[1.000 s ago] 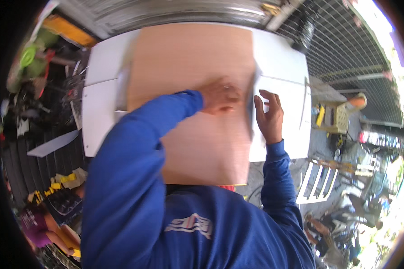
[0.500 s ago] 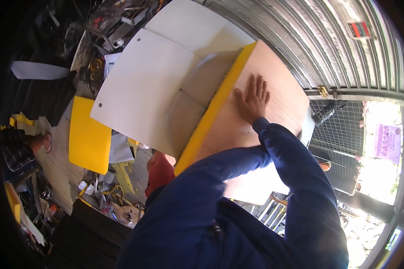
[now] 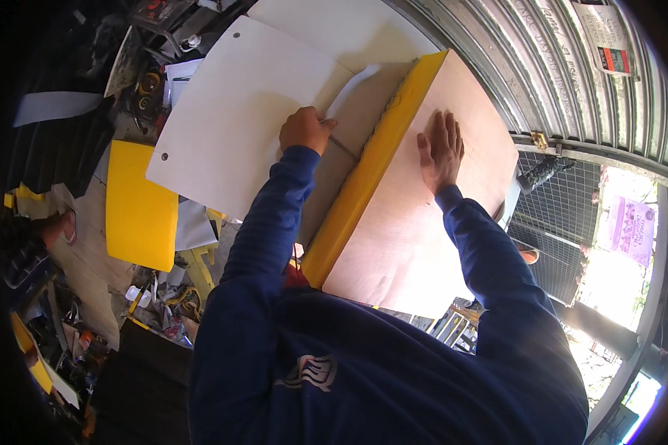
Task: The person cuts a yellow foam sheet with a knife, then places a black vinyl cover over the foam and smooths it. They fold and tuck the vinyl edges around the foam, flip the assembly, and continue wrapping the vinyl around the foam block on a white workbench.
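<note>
A pale plywood panel (image 3: 393, 200) stands tilted on edge in front of me, with a thick yellow foam-like layer (image 3: 382, 167) along its left side. My right hand (image 3: 444, 152) lies flat on the plywood, fingers stretched out. On the left, my left hand (image 3: 304, 132) is closed at the edge of a thin grey-white sheet (image 3: 378, 89), which runs up against the yellow layer. The sheet's edge curls up just beyond my fist; my fingertips are partly hidden. Under it spreads a large white board (image 3: 230, 111) with dark round holes at its left corners.
At the left lies a yellow panel (image 3: 141, 211), with cluttered tools and scraps (image 3: 174, 297) below it. Another person's foot (image 3: 70, 226) shows at the far left. A corrugated metal shutter (image 3: 557, 81) closes in the upper right, above a dark mesh screen (image 3: 560, 211).
My left hand has come out from behind my right arm and closed on the sheet's edge, lifting it slightly. My right hand stays flat on the plywood; the view has shifted a little.
</note>
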{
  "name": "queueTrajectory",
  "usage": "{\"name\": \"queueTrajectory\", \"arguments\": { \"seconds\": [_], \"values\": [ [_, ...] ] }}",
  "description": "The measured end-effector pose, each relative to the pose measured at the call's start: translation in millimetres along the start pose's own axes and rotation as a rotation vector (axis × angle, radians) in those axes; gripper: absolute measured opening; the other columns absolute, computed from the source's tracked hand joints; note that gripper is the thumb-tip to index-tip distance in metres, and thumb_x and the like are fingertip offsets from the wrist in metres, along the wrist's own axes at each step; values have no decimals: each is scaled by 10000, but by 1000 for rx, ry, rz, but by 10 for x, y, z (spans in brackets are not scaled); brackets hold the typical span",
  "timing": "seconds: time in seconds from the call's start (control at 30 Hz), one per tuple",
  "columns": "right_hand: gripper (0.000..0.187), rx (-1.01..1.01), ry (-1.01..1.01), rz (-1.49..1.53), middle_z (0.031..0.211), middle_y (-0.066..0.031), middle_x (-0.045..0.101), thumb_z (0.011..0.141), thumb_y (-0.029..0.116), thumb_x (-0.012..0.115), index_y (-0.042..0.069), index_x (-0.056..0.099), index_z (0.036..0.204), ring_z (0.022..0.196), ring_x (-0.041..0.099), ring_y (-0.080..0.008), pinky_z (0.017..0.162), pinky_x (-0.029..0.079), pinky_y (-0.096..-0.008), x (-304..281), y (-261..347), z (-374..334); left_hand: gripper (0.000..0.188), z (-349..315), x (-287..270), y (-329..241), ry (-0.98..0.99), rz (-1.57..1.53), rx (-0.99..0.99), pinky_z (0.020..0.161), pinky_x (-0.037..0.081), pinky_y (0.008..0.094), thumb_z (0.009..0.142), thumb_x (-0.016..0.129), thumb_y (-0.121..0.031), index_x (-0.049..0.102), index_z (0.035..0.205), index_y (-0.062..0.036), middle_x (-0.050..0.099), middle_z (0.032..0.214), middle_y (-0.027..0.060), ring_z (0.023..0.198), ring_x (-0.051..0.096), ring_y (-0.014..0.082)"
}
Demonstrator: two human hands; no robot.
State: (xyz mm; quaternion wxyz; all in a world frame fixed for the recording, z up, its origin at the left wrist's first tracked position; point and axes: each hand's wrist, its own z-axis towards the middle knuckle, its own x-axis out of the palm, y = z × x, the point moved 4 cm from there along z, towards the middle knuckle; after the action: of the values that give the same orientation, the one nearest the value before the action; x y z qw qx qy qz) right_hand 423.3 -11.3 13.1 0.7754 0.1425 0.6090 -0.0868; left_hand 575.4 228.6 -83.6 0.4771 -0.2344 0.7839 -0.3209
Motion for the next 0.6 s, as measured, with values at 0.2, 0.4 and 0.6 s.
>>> {"name": "queueTrajectory", "arguments": {
  "seconds": [0.2,0.4,0.6],
  "values": [
    [689,-11,0,47,1613,-203,349,993,494,500,109,402,1556,1490,287,-423,1222,192,-508,-25,-16,18,339,66,-36,110,13,-240,-84,742,551,405,778,847,-356,742,843,-40,753,812,115,788,720,287],
    [693,13,-20,49,1607,-209,355,980,490,517,108,413,1550,1488,290,-424,1218,189,-520,-64,-11,12,247,-369,-7,-467,-50,-377,165,680,534,406,806,823,-252,685,774,-49,715,753,88,735,694,306],
    [722,48,-35,19,1637,-204,294,975,485,510,117,358,1578,1510,242,-424,1213,160,-567,-84,-36,-36,207,-1063,426,-1302,-216,-60,614,625,505,419,814,777,-151,590,768,-72,620,775,108,687,643,316]
  ]
}}
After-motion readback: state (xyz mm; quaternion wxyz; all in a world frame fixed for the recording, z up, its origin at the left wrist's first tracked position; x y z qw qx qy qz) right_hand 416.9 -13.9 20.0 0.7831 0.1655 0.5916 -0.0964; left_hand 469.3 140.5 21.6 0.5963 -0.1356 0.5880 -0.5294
